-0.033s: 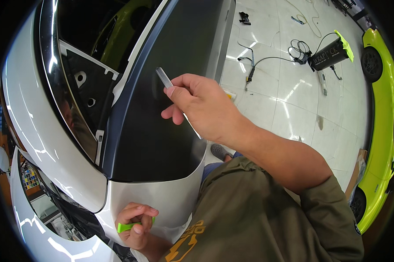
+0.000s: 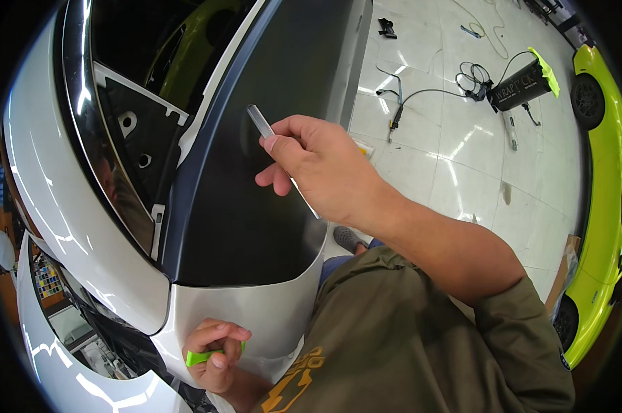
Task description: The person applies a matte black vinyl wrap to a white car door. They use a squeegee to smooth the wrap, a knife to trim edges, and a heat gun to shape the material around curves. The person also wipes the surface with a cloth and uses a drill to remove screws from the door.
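My right hand (image 2: pixel 318 162) is raised over the car door (image 2: pixel 245 310) and holds a slim silver utility knife (image 2: pixel 258 120) between thumb and forefinger. Its upper end points up and to the left, and the lower end shows below my palm. Beneath it lies the door's dark, smooth surface (image 2: pixel 256 241), bordered by white paint. Low on the left, my left hand (image 2: pixel 214 354) curls around a small bright green piece (image 2: pixel 198 358), perhaps a squeegee; the fingers hide part of it. This hand is beside the white panel.
Above left is the door's window opening with a bare black mirror mount (image 2: pixel 132 131). A black cylinder (image 2: pixel 517 86) with hoses and a torch-like tool (image 2: pixel 394 124) lie on the tiled floor (image 2: pixel 462 165). A lime-green car (image 2: pixel 600 275) stands at the right.
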